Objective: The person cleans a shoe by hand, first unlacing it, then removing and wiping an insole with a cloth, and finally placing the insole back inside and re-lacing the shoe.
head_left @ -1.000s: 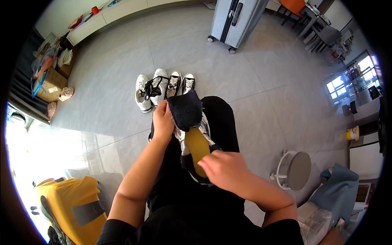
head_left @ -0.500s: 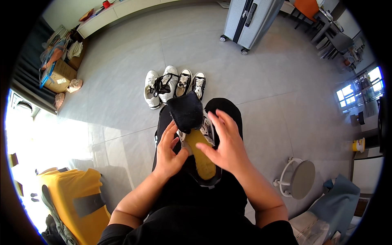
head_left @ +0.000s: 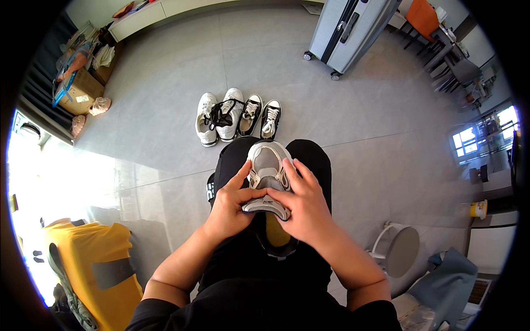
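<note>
A grey and white sneaker (head_left: 268,150) rests on my lap, its toe pointing away from me. Its tongue (head_left: 266,204) lies back over the opening, grey outer side up. Behind it, part of the yellow insole (head_left: 277,231) shows inside the dark heel. My left hand (head_left: 228,211) pinches the tongue from the left, thumb on top. From the other side my right hand (head_left: 307,208) grips it, thumb meeting the left thumb near the middle and fingers along the sneaker's side. No laces can be made out on this sneaker.
Beyond my knees stand white sneakers (head_left: 229,113) and black-and-white canvas shoes (head_left: 270,118). A silver suitcase (head_left: 331,41) is farther off. To my right is a round stool (head_left: 402,251); a yellow cloth-covered seat (head_left: 105,270) is at left. Cardboard boxes (head_left: 83,91) stand far left.
The tongue, folded forward with its black lining facing up, has come back over the opening. Both hands, loosely apart before, have closed on it. The insole is now largely covered.
</note>
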Demonstrator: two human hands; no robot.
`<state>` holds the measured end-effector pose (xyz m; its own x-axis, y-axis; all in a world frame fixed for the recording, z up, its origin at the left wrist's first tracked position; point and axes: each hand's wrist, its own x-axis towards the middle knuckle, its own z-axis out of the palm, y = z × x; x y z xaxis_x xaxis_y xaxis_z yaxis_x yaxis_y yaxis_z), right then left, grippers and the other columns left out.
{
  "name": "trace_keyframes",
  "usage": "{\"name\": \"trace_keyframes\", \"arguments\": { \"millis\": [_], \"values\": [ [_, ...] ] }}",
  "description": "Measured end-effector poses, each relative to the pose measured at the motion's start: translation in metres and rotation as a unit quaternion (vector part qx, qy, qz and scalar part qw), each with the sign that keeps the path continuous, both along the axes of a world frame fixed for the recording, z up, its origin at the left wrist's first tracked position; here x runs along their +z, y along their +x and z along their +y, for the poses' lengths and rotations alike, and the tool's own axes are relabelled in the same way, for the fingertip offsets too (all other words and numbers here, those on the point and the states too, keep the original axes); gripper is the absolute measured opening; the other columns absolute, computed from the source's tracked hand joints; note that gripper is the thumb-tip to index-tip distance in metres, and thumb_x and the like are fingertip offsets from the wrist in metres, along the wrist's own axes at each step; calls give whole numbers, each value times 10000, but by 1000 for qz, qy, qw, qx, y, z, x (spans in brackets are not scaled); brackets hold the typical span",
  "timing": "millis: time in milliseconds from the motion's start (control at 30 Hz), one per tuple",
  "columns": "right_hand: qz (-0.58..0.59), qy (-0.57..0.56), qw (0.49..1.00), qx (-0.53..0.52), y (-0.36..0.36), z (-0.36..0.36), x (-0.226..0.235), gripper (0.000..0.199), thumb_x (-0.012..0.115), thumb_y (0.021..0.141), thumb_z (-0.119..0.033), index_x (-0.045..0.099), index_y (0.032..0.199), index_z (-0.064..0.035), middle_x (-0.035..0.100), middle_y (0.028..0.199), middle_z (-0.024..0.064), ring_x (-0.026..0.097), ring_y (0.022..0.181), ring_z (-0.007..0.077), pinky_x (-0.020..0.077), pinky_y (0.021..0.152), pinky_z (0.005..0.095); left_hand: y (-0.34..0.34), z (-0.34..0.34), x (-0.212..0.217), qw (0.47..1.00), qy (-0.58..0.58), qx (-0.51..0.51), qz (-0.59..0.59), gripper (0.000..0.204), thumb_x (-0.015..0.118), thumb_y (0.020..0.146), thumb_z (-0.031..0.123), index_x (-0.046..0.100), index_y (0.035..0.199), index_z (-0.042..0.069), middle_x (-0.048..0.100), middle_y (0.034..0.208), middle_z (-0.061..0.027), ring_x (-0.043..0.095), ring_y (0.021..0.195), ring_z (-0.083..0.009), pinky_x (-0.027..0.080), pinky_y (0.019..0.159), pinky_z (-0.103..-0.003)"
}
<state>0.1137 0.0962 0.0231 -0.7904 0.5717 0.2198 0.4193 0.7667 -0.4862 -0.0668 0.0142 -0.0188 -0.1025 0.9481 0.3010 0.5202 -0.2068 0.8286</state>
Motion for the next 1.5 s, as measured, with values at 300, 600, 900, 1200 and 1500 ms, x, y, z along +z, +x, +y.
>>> {"name": "trace_keyframes", "arguments": {
  "millis": [300,600,900,1200,1500],
  "values": [
    [-64,259,964,22,-6,-26,-15,279,559,835,-147,676,1029,15,618,1175,167,471,1251,305,364,1009,535,4,-16,28,968,-49,-8,245,492,705,558,74,681,1050,76,447,1390,-168,401,1304,-370,395,1007,-509],
    [33,283,956,77,3,-14,-18,211,613,787,-105,681,963,-12,682,938,91,618,1019,237,441,958,393,22,-37,17,959,65,22,276,443,657,614,74,652,1052,12,627,1138,-102,499,1229,-315,262,1084,-554],
    [82,213,971,64,7,-6,-16,215,612,794,-108,670,984,-26,686,948,81,613,1043,230,412,987,410,23,-28,11,958,100,36,265,372,615,690,26,638,1061,12,654,1081,-106,572,1154,-280,263,1097,-534],
    [92,257,956,109,21,-9,-18,187,565,848,-120,640,967,4,662,974,133,592,1079,282,448,936,468,26,-32,12,950,106,6,294,301,630,720,78,647,1018,36,654,1101,-96,542,1196,-288,218,1090,-597],
    [-96,273,952,102,25,-22,-7,225,564,807,-126,688,922,21,655,1007,123,513,1192,262,294,1042,594,36,-34,27,947,16,-38,317,418,722,714,254,649,1067,42,627,1134,-92,439,1270,-331,173,1077,-637]
  ]
}}
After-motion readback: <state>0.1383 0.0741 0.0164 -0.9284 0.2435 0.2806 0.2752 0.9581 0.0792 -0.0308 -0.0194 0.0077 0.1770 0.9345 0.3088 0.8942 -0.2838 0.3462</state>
